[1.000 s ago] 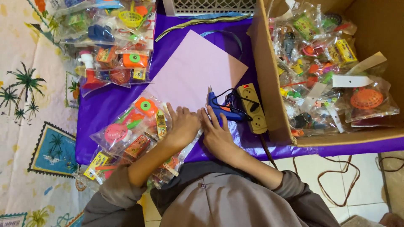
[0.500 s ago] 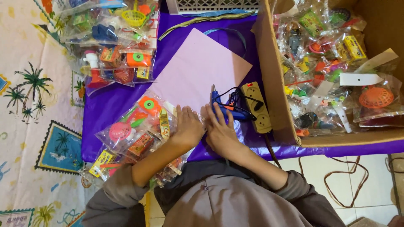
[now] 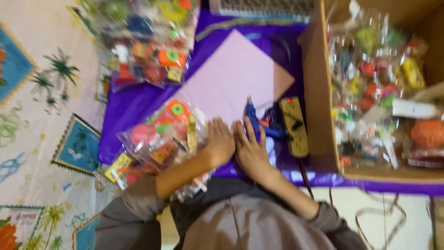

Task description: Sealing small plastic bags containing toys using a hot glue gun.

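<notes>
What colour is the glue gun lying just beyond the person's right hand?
Blue. The glue gun shows in the head view, beside the right hand.

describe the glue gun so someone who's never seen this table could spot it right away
Start at the large brown cardboard box on the right of the purple plastic table cover. Just left of its wall lies a tan power strip, and against that lies the small blue plastic glue gun, by the right hand. It is the only blue tool there; the neighbours are clear toy packets.
</notes>
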